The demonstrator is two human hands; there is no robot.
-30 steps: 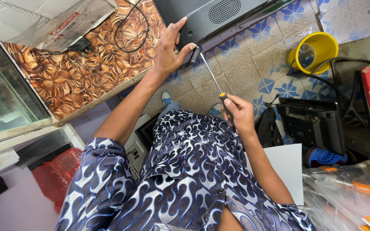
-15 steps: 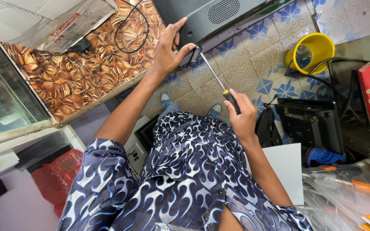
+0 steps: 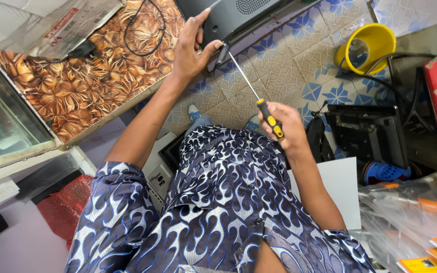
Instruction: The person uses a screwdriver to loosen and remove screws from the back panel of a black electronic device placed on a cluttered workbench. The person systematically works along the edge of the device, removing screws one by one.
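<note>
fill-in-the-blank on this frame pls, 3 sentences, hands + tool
1. The right hand grips a screwdriver by its yellow and ____ handle.
2. The left hand rests on the dark ____ device, near the screwdriver's tip.
3. On the tiled floor to the right stands a ____ bucket.

Missing words: black; grey; yellow

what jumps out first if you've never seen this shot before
The right hand at centre grips a yellow-and-black screwdriver, its shaft angled up to the dark device at top, which the left hand steadies. A bright yellow bucket sits on the blue-patterned tile floor, upper right.
</note>
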